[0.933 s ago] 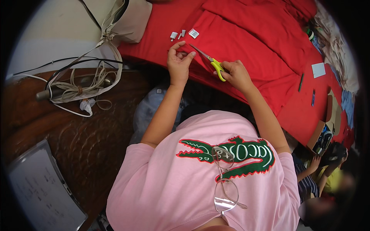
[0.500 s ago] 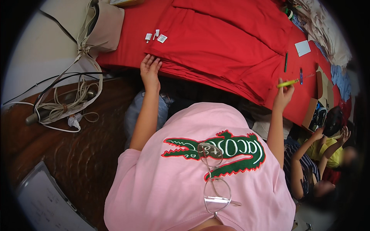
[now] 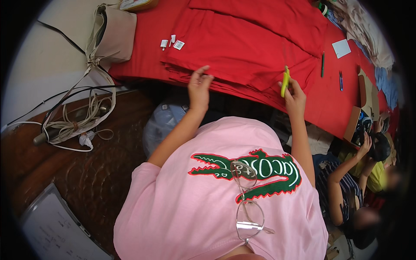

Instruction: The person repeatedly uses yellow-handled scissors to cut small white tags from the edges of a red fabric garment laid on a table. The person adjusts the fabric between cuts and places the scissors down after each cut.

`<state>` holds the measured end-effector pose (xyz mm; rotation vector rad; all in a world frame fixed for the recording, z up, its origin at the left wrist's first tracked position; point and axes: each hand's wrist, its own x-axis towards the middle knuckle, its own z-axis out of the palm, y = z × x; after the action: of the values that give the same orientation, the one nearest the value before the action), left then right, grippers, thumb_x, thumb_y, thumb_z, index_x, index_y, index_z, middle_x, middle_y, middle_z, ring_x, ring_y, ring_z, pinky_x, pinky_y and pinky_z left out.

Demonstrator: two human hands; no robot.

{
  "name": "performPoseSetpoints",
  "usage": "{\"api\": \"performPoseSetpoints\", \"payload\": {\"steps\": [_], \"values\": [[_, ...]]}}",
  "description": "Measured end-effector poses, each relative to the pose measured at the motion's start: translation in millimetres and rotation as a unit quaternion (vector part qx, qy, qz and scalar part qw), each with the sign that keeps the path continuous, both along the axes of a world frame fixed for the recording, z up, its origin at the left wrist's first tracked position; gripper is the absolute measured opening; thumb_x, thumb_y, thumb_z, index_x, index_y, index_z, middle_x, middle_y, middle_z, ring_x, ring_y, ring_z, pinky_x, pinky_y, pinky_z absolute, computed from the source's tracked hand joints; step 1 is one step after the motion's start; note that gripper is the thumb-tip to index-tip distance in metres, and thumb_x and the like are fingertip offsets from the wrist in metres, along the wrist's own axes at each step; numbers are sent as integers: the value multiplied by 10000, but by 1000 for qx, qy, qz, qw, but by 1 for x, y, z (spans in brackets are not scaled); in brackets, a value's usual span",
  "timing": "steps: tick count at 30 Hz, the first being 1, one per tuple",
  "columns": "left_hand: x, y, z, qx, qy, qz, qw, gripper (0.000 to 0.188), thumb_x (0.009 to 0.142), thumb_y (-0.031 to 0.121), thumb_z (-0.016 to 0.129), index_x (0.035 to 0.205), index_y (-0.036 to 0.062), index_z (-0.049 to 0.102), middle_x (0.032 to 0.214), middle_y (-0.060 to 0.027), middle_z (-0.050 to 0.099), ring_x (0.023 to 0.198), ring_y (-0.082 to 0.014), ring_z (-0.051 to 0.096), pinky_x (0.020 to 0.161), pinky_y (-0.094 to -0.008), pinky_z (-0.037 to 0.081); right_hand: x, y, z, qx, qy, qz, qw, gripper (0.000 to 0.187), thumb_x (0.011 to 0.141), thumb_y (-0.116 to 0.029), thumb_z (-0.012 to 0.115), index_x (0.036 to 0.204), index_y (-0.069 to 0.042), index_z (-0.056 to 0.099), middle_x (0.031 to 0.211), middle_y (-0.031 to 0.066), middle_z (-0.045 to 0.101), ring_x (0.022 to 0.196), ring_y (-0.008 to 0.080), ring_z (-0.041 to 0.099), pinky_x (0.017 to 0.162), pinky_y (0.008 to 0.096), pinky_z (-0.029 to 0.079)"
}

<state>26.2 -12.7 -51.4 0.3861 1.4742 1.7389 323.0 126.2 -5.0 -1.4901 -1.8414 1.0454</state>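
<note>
Layers of folded red cloth [image 3: 247, 47] lie on the table, their edges loose along the front. My left hand [image 3: 200, 90] is at that front edge, fingers apart and slightly curled, with nothing visible in it. Farther right, my right hand [image 3: 295, 97] grips yellow-handled scissors [image 3: 285, 82]. Their thin blades point away from me over the cloth. On the left part of the cloth are a white label [image 3: 179, 44] and small white tags [image 3: 164, 43].
A beige bag [image 3: 119, 34] stands at the left, with coiled cables [image 3: 71, 123] below it. To the right are a green pencil [image 3: 322, 65], a blue tool [image 3: 341, 81], a white card [image 3: 341, 48] and a cardboard box [image 3: 366, 93]. A co-worker's arms [image 3: 346, 171] show at lower right.
My left hand has moved right along the cloth's front edge. My right hand has moved left with the scissors, whose blades have swung from pointing right to pointing away from me.
</note>
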Motion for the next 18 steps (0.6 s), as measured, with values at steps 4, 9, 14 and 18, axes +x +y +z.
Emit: {"api": "performPoseSetpoints", "payload": {"steps": [4,9,14,18], "values": [[35,16,-8,22,34,-44,998,528,903,-37,769,1380,18,549,1057,-14,557,905,-64,562,803,-218,494,-45,10,27,-49,-24,139,989,329,910,-224,807,1158,-25,723,780,36,641,663,100,556,631,280,469],[19,42,-2,46,126,3,991,611,847,-106,778,1370,22,490,1134,-31,489,862,-63,514,789,-217,525,-63,17,46,-5,-135,257,957,339,897,-242,801,1164,-51,719,760,74,650,638,116,582,614,297,461],[12,50,17,79,156,-24,984,677,851,-178,708,1439,29,445,912,26,433,744,-30,432,724,-176,506,-59,30,40,18,-144,289,946,423,828,-377,792,1122,-81,723,837,132,700,750,329,682,673,434,507],[13,49,23,88,126,-35,987,735,851,-194,688,1489,37,405,909,20,453,759,-28,459,717,-181,509,-61,38,45,22,-162,318,934,392,827,-311,810,1113,-57,723,841,137,704,736,298,682,678,403,515]]}}
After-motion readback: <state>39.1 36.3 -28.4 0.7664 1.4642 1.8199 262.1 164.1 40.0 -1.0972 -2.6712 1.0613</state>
